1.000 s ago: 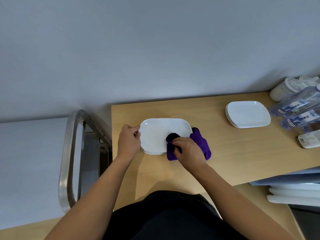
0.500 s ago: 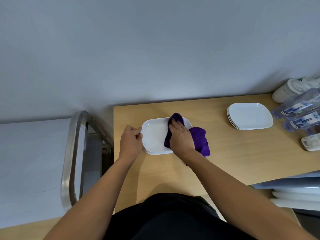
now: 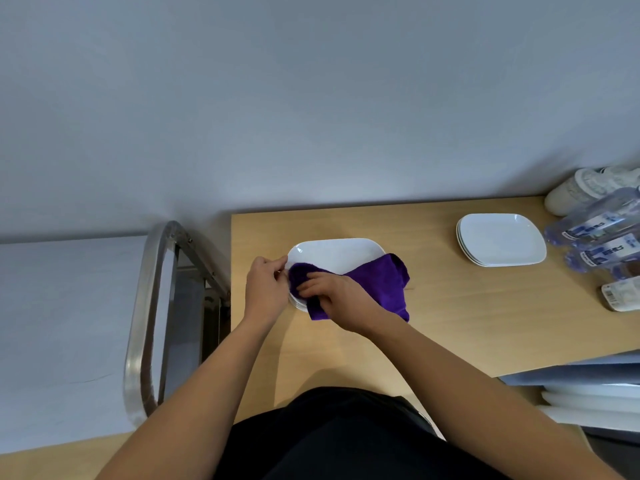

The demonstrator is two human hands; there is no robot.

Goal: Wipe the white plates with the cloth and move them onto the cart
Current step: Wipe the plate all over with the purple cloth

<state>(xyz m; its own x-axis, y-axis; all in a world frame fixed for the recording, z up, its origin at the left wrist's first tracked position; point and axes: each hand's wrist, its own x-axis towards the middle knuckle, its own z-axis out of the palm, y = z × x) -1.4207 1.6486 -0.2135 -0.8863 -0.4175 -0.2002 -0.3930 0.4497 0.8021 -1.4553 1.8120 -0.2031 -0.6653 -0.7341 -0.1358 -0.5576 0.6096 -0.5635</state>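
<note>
The left hand [image 3: 265, 289] pinches the near-left rim of a white rectangular plate [image 3: 337, 252] lying on the wooden worktop [image 3: 450, 323]. The right hand [image 3: 332, 296], just beside it, grips a purple cloth [image 3: 377, 282] with curled fingers and presses it onto the plate's near part. A stack of white plates [image 3: 502, 239] sits well right of both hands, and the steel cart handle [image 3: 145, 317] is to the left.

Bare forearms [image 3: 450, 372] and a plain black garment [image 3: 346, 438] over the torso
</note>
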